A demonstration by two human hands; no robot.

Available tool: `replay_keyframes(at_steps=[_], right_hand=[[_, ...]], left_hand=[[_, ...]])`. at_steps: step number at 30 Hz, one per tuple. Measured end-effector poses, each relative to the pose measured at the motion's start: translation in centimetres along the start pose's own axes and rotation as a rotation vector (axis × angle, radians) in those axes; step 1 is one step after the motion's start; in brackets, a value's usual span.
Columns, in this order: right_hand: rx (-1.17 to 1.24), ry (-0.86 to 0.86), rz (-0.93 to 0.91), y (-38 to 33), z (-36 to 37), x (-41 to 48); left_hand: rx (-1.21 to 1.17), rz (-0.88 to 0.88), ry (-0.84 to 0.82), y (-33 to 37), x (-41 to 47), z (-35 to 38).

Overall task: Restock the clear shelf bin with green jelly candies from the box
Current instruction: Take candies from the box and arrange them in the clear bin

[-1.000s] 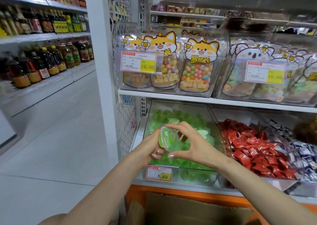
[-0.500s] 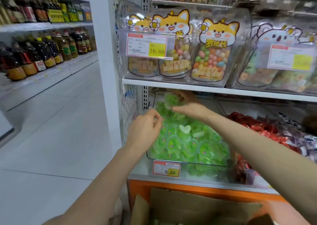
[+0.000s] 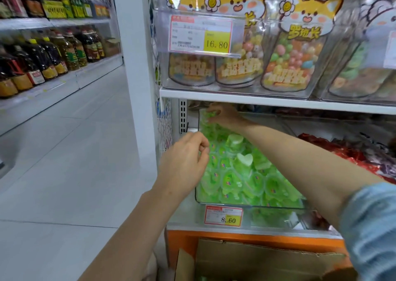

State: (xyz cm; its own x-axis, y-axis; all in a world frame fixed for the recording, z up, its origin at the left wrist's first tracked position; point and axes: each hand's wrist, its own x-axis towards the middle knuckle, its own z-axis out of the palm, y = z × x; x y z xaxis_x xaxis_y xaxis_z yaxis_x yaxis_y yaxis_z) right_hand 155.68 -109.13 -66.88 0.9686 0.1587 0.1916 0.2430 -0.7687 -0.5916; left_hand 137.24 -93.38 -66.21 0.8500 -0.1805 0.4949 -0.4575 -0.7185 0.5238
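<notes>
At the back of the clear shelf bin point(image 3: 246, 205), heaped with green jelly candies point(image 3: 235, 180), our right hand point(image 3: 225, 117) pinches one light, slick, squashy cup point(image 3: 209, 115), we judge best held by its rim; our left hand point(image 3: 184, 162) curls beside the bin, hold unclear

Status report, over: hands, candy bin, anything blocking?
Right hand grips green jelly candy at back of clear bin. Left hand curled by bin's left edge, grip unclear. Upper shelf close overhead.
</notes>
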Motion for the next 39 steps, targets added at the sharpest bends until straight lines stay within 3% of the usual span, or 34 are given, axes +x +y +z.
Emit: replay_keyframes(at_steps=[7, 14, 18, 20, 23, 25, 27, 30, 33, 39], right_hand=[[0.023, 0.014, 0.008, 0.0, 0.4, 0.0], [-0.132, -0.025, -0.038, 0.1, -3.4, -1.9], [-0.111, -0.282, -0.075, 0.4, -6.8, -6.5], [-0.222, -0.381, -0.086, 1.1, -6.6, -8.4], [-0.325, -0.299, -0.163, 2.7, -5.2, -8.9], [-0.167, -0.156, -0.112, 2.3, -5.3, -8.5], [0.289, -0.109, 0.034, 1.5, -6.3, -8.1], [0.890, -0.349, 0.171, 0.7, -7.7, -9.6], [1.031, -0.546, 0.219, 1.0, -7.4, -11.3], [1.197, -0.484, 0.242, 0.9, -6.8, -12.5]], left_hand=[[0.015, 0.017, -0.020, 0.1, 0.0, 0.2], [-0.002, 0.030, -0.027, 0.4, 0.3, 0.9], [-0.068, 0.016, -0.001, 1.2, 0.5, 1.7], [-0.107, -0.022, 0.026, 1.6, 0.8, 2.2], [-0.175, -0.110, 0.055, 2.1, 1.4, 2.9], [-0.206, -0.165, 0.088, 2.4, 1.7, 3.2], [-0.232, -0.205, 0.108, 2.5, 2.1, 3.5], [-0.259, -0.221, 0.046, 2.8, 2.6, 4.0], [-0.301, -0.174, -0.017, 3.3, 2.8, 4.4], [-0.309, -0.052, -0.020, 4.3, 2.3, 4.5]])
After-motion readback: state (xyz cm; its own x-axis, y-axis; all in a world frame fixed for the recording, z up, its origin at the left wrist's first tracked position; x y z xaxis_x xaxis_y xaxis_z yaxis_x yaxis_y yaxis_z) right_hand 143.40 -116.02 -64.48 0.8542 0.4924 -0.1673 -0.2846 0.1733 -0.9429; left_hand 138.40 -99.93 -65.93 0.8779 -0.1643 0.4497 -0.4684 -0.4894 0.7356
